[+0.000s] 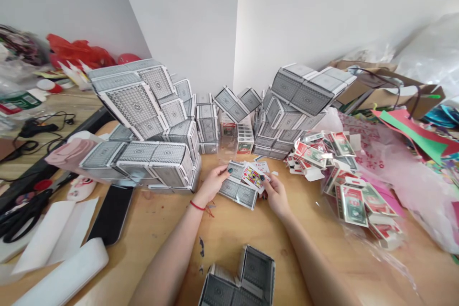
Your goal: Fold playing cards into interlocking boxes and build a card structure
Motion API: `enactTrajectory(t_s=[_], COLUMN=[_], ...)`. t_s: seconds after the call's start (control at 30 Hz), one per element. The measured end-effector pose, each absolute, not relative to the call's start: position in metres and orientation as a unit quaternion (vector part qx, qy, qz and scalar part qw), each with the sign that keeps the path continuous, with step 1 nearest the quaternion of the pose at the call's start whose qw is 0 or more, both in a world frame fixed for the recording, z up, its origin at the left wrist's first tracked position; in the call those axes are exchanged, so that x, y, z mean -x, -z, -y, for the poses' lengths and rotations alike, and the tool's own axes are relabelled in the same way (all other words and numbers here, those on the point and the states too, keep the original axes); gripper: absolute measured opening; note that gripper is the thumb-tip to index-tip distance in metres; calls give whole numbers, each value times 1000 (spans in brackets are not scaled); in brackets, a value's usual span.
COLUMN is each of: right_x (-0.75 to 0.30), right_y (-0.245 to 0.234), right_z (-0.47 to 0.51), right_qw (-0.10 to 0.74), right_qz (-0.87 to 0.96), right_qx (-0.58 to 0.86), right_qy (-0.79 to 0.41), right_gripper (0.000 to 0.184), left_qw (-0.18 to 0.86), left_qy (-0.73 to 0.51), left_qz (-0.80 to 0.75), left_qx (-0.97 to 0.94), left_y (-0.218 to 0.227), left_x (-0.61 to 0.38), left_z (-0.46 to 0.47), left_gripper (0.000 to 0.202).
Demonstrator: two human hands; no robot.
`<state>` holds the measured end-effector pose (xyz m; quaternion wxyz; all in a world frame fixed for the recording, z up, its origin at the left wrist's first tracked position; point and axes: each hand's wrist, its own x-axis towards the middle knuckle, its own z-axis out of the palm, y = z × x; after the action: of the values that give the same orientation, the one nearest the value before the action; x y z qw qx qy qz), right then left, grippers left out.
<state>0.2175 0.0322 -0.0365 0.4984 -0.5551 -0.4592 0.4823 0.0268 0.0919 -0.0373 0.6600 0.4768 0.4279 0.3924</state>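
My left hand [214, 182] pinches the edge of a grey-backed deck of playing cards [239, 189] lying on the wooden table [229, 229]. A red string circles that wrist. My right hand [275, 193] is closed on a few face-up cards [254, 175], a court card on top, held over the deck. Both hands sit at the table's middle, just in front of the stacked grey card packs [154, 124].
More grey packs [297, 100] pile at the back right, and others [240, 279] lie near me. Flattened red-green card boxes [353, 201] lie right beside pink plastic wrap. Left are scissors [21, 215], a dark tablet [111, 213], white paper and cables.
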Motion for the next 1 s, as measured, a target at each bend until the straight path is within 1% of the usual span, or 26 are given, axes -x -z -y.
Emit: enactTrajectory(t_s=[0.13, 0.33, 0.53, 0.73, 0.83, 1.0], right_x=[-221, -231, -240, -246, -247, -241], right_y=[42, 45, 42, 38, 39, 43], right_z=[-34, -37, -37, -37, -38, -39], right_qw=[478, 432, 396, 361, 367, 401], right_qz=[484, 496, 542, 581, 572, 540], right_qx=[547, 541, 554, 548, 551, 553], right_qy=[-489, -524, -492, -481, -484, -492], right_gripper=[34, 32, 31, 30, 31, 35], left_qw=[641, 625, 601, 604, 608, 609], left_qy=[-405, -408, -414, -409, -404, -406], left_qz=[-430, -434, -438, -427, -428, -432], left_qx=[-491, -505, -525, -535, -533, -527], left_y=[39, 40, 41, 41, 41, 42], left_x=[-28, -28, -30, -33, -32, -32], left_z=[-91, -89, -88, -86, -86, -87], left_gripper=[36, 34, 34, 34, 34, 37])
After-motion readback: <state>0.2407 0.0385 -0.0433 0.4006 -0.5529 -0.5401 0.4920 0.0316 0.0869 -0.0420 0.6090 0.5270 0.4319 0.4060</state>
